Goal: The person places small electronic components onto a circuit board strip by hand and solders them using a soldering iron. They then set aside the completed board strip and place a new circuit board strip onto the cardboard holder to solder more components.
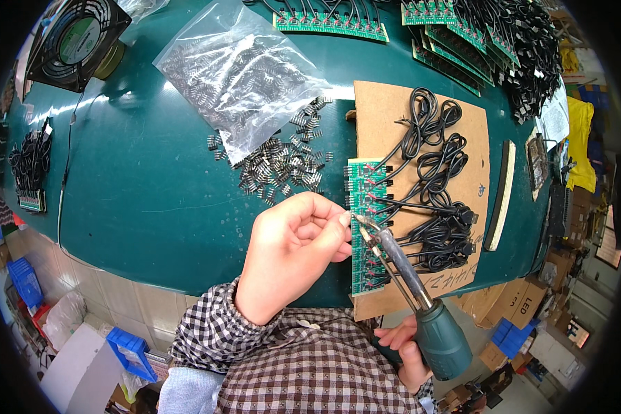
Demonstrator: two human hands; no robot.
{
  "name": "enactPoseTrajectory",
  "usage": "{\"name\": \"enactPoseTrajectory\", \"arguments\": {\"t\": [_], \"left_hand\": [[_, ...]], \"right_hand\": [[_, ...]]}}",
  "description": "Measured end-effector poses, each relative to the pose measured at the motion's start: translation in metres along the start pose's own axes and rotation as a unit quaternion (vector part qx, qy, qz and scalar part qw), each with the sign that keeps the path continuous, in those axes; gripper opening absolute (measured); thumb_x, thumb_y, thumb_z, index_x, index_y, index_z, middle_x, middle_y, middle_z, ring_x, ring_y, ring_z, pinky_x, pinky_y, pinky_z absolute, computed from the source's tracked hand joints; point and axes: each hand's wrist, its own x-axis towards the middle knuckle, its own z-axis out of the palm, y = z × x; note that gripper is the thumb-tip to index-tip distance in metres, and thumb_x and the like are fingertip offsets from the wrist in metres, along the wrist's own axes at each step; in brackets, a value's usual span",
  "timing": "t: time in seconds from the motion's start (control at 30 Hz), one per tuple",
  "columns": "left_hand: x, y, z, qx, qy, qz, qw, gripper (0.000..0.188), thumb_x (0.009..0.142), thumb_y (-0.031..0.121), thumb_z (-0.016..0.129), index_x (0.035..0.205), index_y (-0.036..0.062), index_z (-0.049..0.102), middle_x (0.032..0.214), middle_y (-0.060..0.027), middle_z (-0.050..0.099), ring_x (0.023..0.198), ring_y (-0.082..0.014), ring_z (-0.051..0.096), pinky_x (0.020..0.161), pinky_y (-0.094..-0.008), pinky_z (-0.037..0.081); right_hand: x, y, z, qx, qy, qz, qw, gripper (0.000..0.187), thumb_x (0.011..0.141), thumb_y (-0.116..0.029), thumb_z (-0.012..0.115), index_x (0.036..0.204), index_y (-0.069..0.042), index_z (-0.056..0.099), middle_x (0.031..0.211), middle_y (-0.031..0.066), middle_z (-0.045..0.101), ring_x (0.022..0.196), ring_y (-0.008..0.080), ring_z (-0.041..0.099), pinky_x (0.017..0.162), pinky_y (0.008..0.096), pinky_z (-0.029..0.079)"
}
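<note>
A green circuit board panel [357, 272] lies on a brown cardboard sheet [376, 110], with black cables [431, 165] running off its right side. My left hand [293, 252] is pinched at the panel's left edge; whatever sits between thumb and forefinger is too small and covered to make out. In my right hand [407, 348] is a soldering iron [445, 341] with a dark green handle. Its tip meets the panel right beside my left fingertips. Small black pin headers with metal legs [283, 165] lie loose beyond my left hand, spilling from a clear plastic bag [238, 76].
A black fan [79, 41] stands at the far left. More cabled boards lie at the back [331, 26], stacked at the far right [462, 41] and bundled at the left [31, 169]. A pale strip [500, 196] lies right of the cardboard. Blue bins [131, 352] are below the table.
</note>
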Motion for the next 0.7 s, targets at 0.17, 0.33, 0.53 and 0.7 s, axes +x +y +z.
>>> {"name": "enactPoseTrajectory", "arguments": {"t": [0.17,0.33,0.53,0.7], "left_hand": [[-0.002,0.001,0.0,0.002,0.004,0.0,1.0,0.009,0.083,0.004,0.054,0.083,-0.0044,0.054,0.072,-0.0088,0.06,0.06,-0.0124,0.06,0.054,-0.022,0.051],[-0.001,0.0,0.0,-0.002,0.002,0.004,1.0,0.009,0.082,0.004,0.054,0.083,-0.0044,0.054,0.072,-0.0088,0.06,0.06,-0.0124,0.06,0.054,-0.0219,0.051],[-0.001,0.001,0.0,0.005,0.0,0.002,1.0,0.009,0.083,0.004,0.054,0.083,-0.0046,0.054,0.072,-0.0091,0.06,0.06,-0.0127,0.06,0.055,-0.0222,0.051],[-0.001,0.002,0.001,0.002,0.0,-0.003,1.0,0.009,0.083,0.004,0.053,0.083,-0.0048,0.054,0.073,-0.0092,0.06,0.061,-0.0128,0.06,0.055,-0.0222,0.052]], "right_hand": [[-0.003,0.006,-0.004,0.007,-0.017,-0.009,1.0,0.048,0.077,-0.032,0.06,0.098,0.007,0.042,0.062,0.0084,0.048,0.059,0.0206,0.053,0.066,0.0433,0.052],[-0.005,0.003,-0.001,-0.004,-0.009,0.01,1.0,0.048,0.078,-0.035,0.059,0.094,0.007,0.044,0.065,0.0106,0.05,0.061,0.0216,0.055,0.065,0.0416,0.052],[-0.003,-0.003,0.002,-0.007,0.026,-0.001,1.0,0.047,0.078,-0.037,0.057,0.089,0.008,0.045,0.076,0.0159,0.052,0.069,0.0244,0.058,0.065,0.0397,0.053],[0.001,-0.003,0.011,0.017,0.043,-0.039,0.998,0.043,0.078,-0.034,0.056,0.084,0.007,0.045,0.071,0.0143,0.049,0.066,0.0243,0.057,0.063,0.04,0.054]]}}
